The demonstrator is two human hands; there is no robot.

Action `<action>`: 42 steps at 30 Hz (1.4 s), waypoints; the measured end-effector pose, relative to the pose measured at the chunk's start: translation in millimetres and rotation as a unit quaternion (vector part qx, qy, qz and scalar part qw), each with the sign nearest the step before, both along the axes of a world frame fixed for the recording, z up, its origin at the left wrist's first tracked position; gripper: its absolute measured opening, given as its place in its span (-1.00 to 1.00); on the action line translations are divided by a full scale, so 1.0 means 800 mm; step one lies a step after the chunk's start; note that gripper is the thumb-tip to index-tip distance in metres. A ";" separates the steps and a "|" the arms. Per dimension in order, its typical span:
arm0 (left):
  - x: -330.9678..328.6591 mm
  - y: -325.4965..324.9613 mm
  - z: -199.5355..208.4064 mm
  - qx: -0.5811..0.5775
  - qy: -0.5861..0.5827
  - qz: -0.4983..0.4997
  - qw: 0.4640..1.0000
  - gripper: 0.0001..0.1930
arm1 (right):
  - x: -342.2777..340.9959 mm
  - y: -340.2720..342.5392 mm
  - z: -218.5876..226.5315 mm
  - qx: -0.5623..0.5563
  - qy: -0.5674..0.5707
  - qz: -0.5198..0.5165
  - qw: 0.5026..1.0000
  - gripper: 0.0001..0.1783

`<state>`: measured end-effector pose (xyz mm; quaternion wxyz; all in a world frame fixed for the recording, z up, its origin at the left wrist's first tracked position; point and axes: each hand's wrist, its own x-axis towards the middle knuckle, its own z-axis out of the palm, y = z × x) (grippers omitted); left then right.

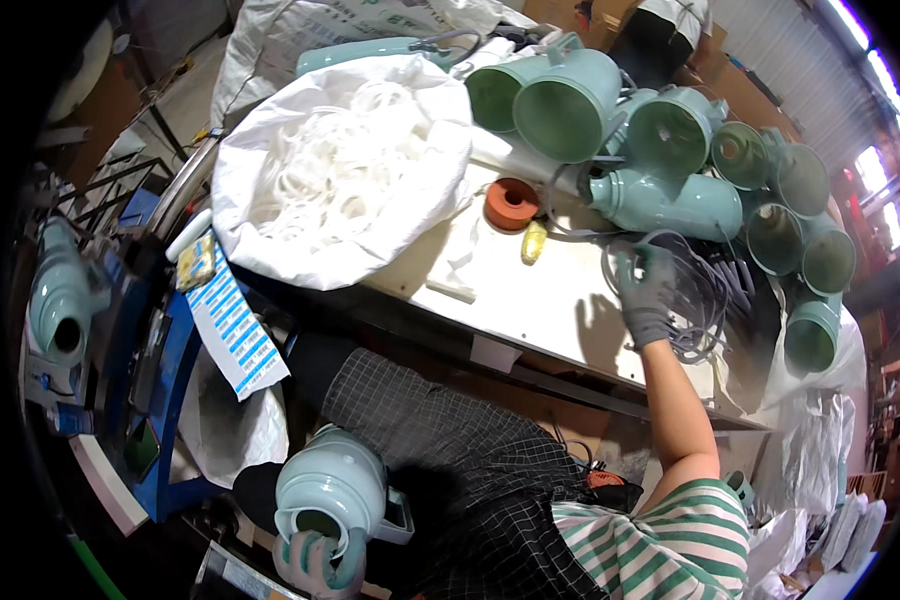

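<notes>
A pale green, jug-shaped plastic housing (335, 480) with a side handle rests on my lap. My left hand (320, 565), in a grey glove with green fingers, grips the rim of its near opening; some fingers are hidden inside. Over the white table, my right hand (645, 290), gloved alike, reaches to the left side of a coil of grey cable (705, 300). Its fingers look spread, with nothing visible held. Just beyond that hand lies another pale green housing (675, 203) on its side, its narrow neck pointing left.
A white sack (260, 240) full of white plastic rings stands on the table's left. An orange tape roll (511, 204) and a small yellow piece (534, 242) lie mid-table. Several green housings (567, 105) line the far and right edges. A blue-printed label sheet (235, 330) hangs at left.
</notes>
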<state>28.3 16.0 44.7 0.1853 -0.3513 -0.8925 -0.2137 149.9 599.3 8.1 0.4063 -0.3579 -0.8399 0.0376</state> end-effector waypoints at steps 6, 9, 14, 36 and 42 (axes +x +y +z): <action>0.006 -0.021 -0.025 -0.016 0.021 -0.016 1.000 -0.53 | 0.174 0.058 -0.033 0.000 0.181 -0.271 0.945 -0.58; 0.008 -0.023 -0.030 -0.027 0.003 -0.021 0.999 -0.56 | 0.259 0.063 -0.052 0.039 0.187 -0.422 0.886 -0.46; 0.012 -0.003 -0.019 -0.036 -0.065 0.013 0.997 -0.61 | 0.283 0.040 -0.108 -0.047 0.158 -0.336 0.927 -0.46; 0.015 -0.009 -0.030 -0.001 0.011 -0.013 1.000 -0.67 | 0.075 -0.058 -0.088 0.035 -0.271 0.042 0.961 -0.57; 0.028 -0.017 -0.032 -0.028 0.001 0.005 1.000 -0.62 | 0.035 -0.037 -0.057 -0.026 -0.214 0.084 0.973 -0.77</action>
